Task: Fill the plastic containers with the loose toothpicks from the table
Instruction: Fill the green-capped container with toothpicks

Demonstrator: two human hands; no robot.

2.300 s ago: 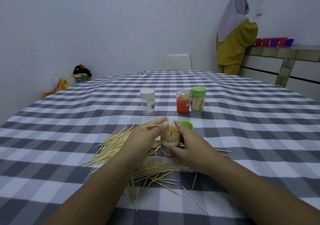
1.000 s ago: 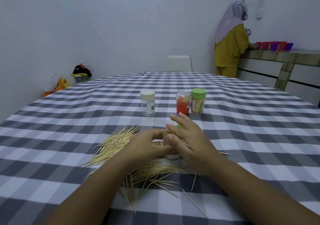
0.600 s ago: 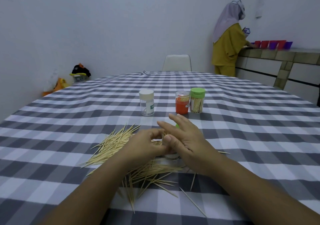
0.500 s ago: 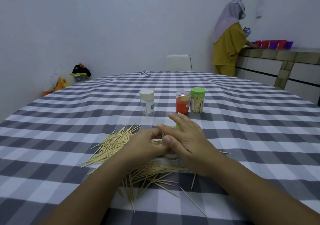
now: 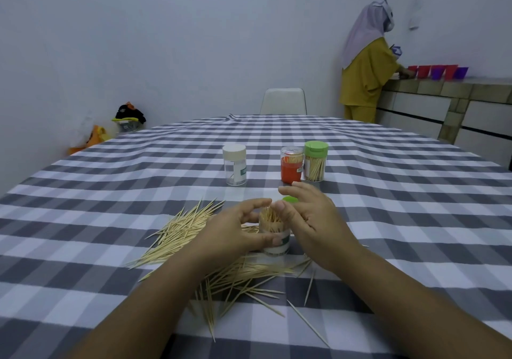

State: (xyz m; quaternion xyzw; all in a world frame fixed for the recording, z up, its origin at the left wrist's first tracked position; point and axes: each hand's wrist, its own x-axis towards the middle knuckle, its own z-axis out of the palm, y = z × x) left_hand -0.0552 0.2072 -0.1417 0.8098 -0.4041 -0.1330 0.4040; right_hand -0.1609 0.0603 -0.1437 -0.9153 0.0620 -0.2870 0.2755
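Open container (image 5: 274,241): centre of the frame, upright on the checked table (image 5: 388,206), packed with toothpicks standing on end
Left hand (image 5: 235,230): thumb and curled fingers wrap the container's left side, holding it steady
Right hand (image 5: 310,220): fingers straight and spread, thumb tip at the toothpick tops — gripping nothing
Loose toothpicks (image 5: 182,228): fanned out left of and below the hands
Green lid (image 5: 290,199): just behind the right hand, still off
Risk: pressing off-centre on the crowded bundle could tip the light container — spilling sticks back onto the pile
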